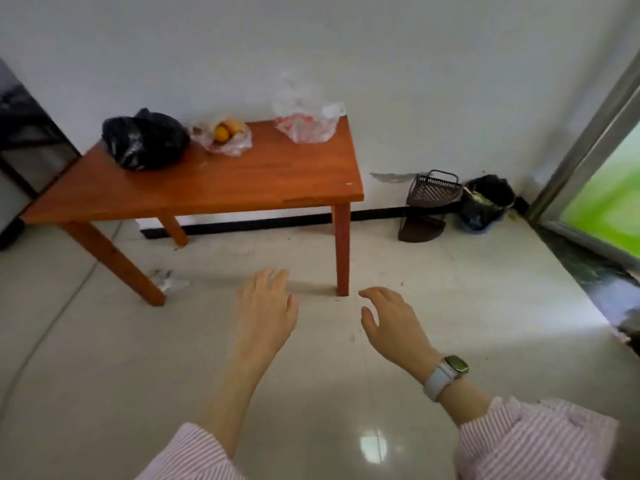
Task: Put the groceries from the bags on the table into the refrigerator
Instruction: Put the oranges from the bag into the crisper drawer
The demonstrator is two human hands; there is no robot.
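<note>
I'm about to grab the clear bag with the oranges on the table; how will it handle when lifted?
The clear bag looks thin and crumpled, so it will probably be floppy and sag. The round orange fruit inside could roll out of its open, loose top. Gathering the top first seems safest. Both the left hand and the right hand are empty.
</note>
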